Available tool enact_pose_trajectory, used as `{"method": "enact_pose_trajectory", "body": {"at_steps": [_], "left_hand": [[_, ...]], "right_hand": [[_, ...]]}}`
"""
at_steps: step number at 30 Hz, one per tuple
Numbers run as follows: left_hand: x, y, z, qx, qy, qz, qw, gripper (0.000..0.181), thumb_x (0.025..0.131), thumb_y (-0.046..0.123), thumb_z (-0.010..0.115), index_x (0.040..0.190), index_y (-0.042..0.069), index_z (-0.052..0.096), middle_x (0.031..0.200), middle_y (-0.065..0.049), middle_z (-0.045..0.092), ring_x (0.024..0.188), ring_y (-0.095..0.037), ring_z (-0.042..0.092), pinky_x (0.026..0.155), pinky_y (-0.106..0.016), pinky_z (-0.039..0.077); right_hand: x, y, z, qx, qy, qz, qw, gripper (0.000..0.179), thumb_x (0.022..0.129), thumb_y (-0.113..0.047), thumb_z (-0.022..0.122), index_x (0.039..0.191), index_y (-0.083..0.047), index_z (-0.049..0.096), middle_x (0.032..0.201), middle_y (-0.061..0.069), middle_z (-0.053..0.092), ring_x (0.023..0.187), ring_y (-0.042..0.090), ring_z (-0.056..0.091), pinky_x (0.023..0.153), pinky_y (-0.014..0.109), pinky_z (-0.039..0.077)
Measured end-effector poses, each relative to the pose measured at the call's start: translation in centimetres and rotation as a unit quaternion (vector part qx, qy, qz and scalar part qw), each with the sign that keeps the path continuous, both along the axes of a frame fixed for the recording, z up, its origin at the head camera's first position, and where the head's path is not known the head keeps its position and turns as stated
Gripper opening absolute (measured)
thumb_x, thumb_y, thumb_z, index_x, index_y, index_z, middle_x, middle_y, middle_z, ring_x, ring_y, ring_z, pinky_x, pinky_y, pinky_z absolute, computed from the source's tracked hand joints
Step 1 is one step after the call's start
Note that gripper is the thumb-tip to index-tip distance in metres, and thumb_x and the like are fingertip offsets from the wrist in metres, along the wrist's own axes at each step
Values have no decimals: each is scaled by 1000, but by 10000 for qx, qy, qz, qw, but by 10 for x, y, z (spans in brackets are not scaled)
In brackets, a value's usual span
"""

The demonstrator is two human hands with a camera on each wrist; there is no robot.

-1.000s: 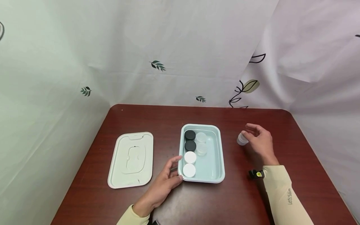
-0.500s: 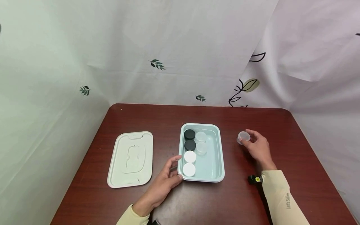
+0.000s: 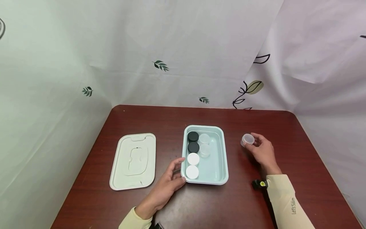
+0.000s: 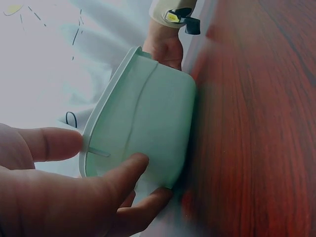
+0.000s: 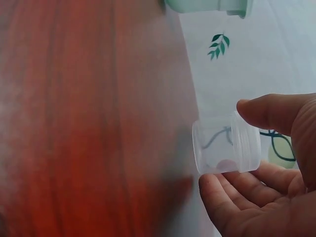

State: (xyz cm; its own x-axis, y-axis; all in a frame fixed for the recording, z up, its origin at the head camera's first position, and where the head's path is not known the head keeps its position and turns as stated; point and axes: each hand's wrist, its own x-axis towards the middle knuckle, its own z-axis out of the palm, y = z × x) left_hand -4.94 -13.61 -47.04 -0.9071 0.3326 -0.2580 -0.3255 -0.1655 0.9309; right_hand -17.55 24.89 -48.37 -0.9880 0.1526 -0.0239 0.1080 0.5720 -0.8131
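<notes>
My right hand (image 3: 263, 152) pinches a small clear plastic jar (image 3: 247, 140) with a translucent screw lid, to the right of the tray. In the right wrist view, the thumb lies at the lid side of the jar (image 5: 224, 145) and fingertips lie along its other side. My left hand (image 3: 163, 190) rests its fingers against the outside of the pale green plastic tray (image 3: 215, 162) at the near left corner. In the left wrist view, fingers (image 4: 131, 173) touch the tray's wall (image 4: 158, 108). Inside stand two black-lidded jars (image 3: 193, 142), two white-lidded jars (image 3: 193, 165) and two clear jars (image 3: 204, 144).
A flat off-white lid (image 3: 132, 162) with rounded corners lies left of the tray. Dark red wood makes up the tabletop (image 3: 200, 206). Behind it and at both sides hangs a pale curtain (image 3: 183, 47) with leaf prints.
My right hand has come down lower around the clear jar and now pinches it from the side, with its lid in plain sight. The left hand and tray have stayed put.
</notes>
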Motion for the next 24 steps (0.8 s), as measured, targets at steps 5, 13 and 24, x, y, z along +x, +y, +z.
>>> {"method": "enact_pose_trajectory", "body": {"at_steps": [5,13,24], "left_hand": [[0,0,0,-21,-5,-8,10000,69,99,-2,56,161,16,33,156,-23,33,130,-25,57,103,-33,51],[0,0,2,-54,-2,-1,10000,69,99,-2,56,161,15,33,156,-23,33,128,-24,58,103,-34,51],[0,1,1,-79,13,9,10000,69,99,-3,56,161,15,33,156,-24,34,128,-24,58,103,-34,51]], "right_hand": [[0,-1,10,107,121,39,9999,65,95,-25,79,150,-2,55,138,26,65,124,38,63,80,8,43],[3,-9,30,97,423,194,9989,64,94,-28,81,148,-3,58,134,26,67,108,13,69,79,6,46],[17,-40,64,-321,791,716,9938,64,91,-22,85,147,-3,60,131,23,68,92,-14,65,81,7,54]]}}
